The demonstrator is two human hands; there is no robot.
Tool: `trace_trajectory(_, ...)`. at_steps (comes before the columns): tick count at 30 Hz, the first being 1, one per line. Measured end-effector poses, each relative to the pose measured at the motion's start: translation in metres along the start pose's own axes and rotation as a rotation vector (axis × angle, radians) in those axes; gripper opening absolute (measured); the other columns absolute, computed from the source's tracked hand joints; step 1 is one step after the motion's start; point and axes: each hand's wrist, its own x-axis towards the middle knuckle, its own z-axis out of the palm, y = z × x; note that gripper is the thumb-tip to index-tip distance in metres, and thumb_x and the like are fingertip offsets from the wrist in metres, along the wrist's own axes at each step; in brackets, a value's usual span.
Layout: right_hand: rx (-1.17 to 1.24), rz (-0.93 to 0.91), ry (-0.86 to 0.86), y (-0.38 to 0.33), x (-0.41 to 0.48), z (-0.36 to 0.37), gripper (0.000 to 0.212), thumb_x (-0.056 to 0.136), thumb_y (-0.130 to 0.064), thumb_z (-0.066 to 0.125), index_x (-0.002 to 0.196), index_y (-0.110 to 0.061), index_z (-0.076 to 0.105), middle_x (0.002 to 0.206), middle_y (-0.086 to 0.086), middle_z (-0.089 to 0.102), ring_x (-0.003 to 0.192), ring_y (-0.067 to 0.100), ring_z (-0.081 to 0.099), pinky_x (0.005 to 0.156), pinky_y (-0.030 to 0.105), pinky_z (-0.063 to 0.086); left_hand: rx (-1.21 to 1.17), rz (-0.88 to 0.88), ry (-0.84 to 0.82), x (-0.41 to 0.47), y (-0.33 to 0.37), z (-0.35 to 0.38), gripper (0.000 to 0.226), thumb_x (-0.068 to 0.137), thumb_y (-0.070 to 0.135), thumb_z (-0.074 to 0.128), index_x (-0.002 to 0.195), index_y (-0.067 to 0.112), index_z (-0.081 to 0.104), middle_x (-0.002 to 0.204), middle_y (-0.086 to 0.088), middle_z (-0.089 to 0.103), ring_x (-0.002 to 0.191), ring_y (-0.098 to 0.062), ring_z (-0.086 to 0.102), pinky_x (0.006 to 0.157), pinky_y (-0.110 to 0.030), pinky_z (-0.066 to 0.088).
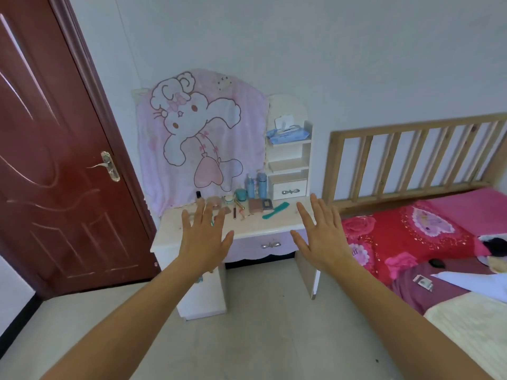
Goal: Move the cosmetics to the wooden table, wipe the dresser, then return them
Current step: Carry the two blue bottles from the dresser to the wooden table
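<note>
In the head view, the left hand (204, 237) covered part of the bench (260, 229) top, hiding some of the small things at its 9 o'clock end. The cosmetics (247, 200) lay in a loose row along the back edge, most of them too small to name. Two blue bottles (256, 185), a teal jar (241, 194), a flat palette (256, 205) and a green comb (275, 210) could be told apart. A pink cloth (203, 138) with a rabbit on it hung over the whole back panel. The door (49, 160) was cut off at the 9 o'clock edge and the bed (411, 237) at the 3 o'clock edge.

The bench was pale, with a lilac drawer (270, 244) in front, and stood on a grey floor (260, 325) against a white wall. At its 2 o'clock corner stood a small shelf (289, 163) with a pack of wipes (288, 133) on top.

Both hands were held out toward the bench with fingers spread and straight, backs to the camera, holding nothing. The right hand (319, 234) overlapped the bench's 3 o'clock end. Whether either hand touched the top could not be told.
</note>
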Motion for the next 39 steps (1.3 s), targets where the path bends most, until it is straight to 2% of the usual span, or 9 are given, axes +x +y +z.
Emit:
trace_trajectory(4,-0.002,-0.036,-0.006,0.04,0.101,0.017,0.069,0.1,-0.054,0.033,0.157,-0.018,0.016,0.163,0.017,0.004,0.15,0.034,0.008,0.121,0.052,0.011,-0.028,-0.032,-0.019,0.088,-0.003,0.022,0.058,0.098,0.051,0.031,0.149,0.022,0.031,0.16,-0.011,0.015,0.148,-0.029,0.011,0.116,-0.056,0.006)
trace_trajectory(9,0.035,-0.031,-0.055,0.058,0.203,0.066,0.071,0.099,-0.057,0.028,0.157,-0.023,0.004,0.164,0.013,-0.003,0.151,0.031,0.002,0.122,0.048,0.007,-0.081,-0.049,-0.036,0.168,-0.015,0.074,0.062,0.098,0.052,0.028,0.152,0.023,0.023,0.161,-0.01,0.013,0.149,-0.027,0.007,0.118,-0.054,0.006)
trace_trajectory(13,0.085,-0.047,-0.128,0.062,0.274,0.127,0.074,0.099,-0.057,0.031,0.157,-0.025,-0.001,0.164,0.009,-0.008,0.151,0.029,0.005,0.121,0.044,0.015,-0.099,-0.065,-0.079,0.238,-0.034,0.132,0.064,0.097,0.055,0.021,0.152,0.023,0.018,0.162,-0.008,0.009,0.149,-0.026,0.004,0.119,-0.053,0.005)
trace_trajectory(16,0.119,-0.039,-0.18,0.063,0.33,0.18,0.075,0.098,-0.057,0.034,0.156,-0.028,-0.004,0.164,0.006,-0.008,0.15,0.028,0.012,0.119,0.043,0.023,-0.183,-0.073,-0.081,0.296,-0.053,0.18,0.065,0.096,0.056,0.019,0.152,0.024,0.018,0.161,-0.007,0.011,0.149,-0.025,0.004,0.119,-0.052,0.005)
trace_trajectory(20,0.15,-0.011,-0.257,0.064,0.411,0.239,0.078,0.098,-0.053,0.041,0.155,-0.031,-0.008,0.165,0.003,-0.005,0.148,0.027,0.022,0.114,0.045,0.032,-0.286,-0.059,-0.137,0.377,-0.084,0.24,0.064,0.098,0.053,0.029,0.153,0.022,0.016,0.161,-0.007,0.01,0.149,-0.024,0.004,0.119,-0.049,0.009)
trace_trajectory(24,0.19,0.03,-0.275,0.072,0.469,0.28,0.086,0.095,-0.049,0.052,0.152,-0.037,-0.011,0.165,0.001,0.005,0.135,0.027,0.045,0.095,0.042,0.05,-0.402,-0.063,-0.186,0.445,-0.099,0.284,0.062,0.099,0.05,0.035,0.152,0.021,0.021,0.161,-0.007,0.014,0.147,-0.023,0.011,0.119,-0.044,0.016)
trace_trajectory(29,0.282,0.096,-0.304,0.09,0.509,0.334,0.085,0.095,-0.046,0.053,0.151,-0.038,-0.01,0.163,0.003,0.014,0.131,0.031,0.05,0.088,0.04,0.055,-0.534,-0.038,-0.255,0.499,-0.09,0.346,0.062,0.098,0.044,0.044,0.149,0.014,0.027,0.156,-0.009,0.025,0.143,-0.024,0.02,0.116,-0.036,0.018)
trace_trajectory(35,0.47,0.146,-0.446,0.109,0.551,0.414,0.08,0.097,-0.036,0.053,0.156,-0.027,-0.001,0.162,0.008,0.012,0.137,0.032,0.04,0.096,0.043,0.05,-0.662,-0.204,-0.416,0.538,-0.057,0.427,0.068,0.097,0.043,0.047,0.15,0.009,0.022,0.157,-0.012,0.023,0.144,-0.027,0.021,0.116,-0.041,0.024)
trace_trajectory(39,0.654,0.242,-0.473,0.108,0.58,0.458,0.089,0.092,-0.023,0.062,0.156,-0.028,0.0,0.152,0.012,0.027,0.115,0.038,0.055,0.085,0.046,0.052,-0.786,-0.424,-0.468,0.562,-0.035,0.467,0.069,0.094,0.035,0.058,0.148,0.008,0.026,0.15,-0.013,0.035,0.137,-0.028,0.033,0.106,-0.035,0.031)
